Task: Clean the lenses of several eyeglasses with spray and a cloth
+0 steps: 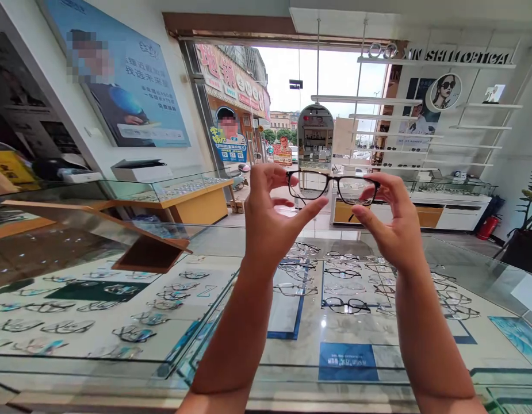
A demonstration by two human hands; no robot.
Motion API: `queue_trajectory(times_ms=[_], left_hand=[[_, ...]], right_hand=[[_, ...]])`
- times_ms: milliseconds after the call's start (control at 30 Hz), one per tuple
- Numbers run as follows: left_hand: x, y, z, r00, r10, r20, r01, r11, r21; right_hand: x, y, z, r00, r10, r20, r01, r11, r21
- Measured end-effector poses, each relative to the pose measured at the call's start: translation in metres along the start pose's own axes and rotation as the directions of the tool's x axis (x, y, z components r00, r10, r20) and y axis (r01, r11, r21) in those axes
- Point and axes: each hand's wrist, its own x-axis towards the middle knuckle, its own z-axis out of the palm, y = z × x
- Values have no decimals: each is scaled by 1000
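Note:
A pair of black-framed eyeglasses [332, 179] is held up in front of me at about eye level, its lenses facing along my view. My left hand [272, 210] grips its left side, fingers behind the frame and thumb below the left lens. On the opposite side, my right hand [389, 210] pinches the right end between fingers and thumb. The temples are mostly hidden behind the lenses and fingers. Below my arms, a glass display counter [291, 356] holds rows of glasses, among them a dark pair [346, 305].
A wooden stand [151, 253] rests on the counter at left. Farther back are another glass case [192, 198], an arched mirror [316, 138] and hanging white shelves [390, 100]. A red fire extinguisher [489, 227] and a potted plant [527, 241] stand at right.

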Motion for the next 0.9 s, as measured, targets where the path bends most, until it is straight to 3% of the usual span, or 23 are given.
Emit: queue_trajectory(times_ms=[333, 600, 900], left_hand=[[-9, 16, -19, 997, -14, 75, -2, 980, 200], [-12, 19, -16, 999, -16, 49, 8, 984, 175], [-14, 31, -19, 1000, -20, 8, 17, 970, 244]], right_hand=[[-15, -7, -11, 1000, 13, 15, -12, 995, -103], [-18, -13, -12, 1000, 4, -10, -6, 982, -187], [-23, -19, -10, 991, 75, -113, -98, 972, -212]])
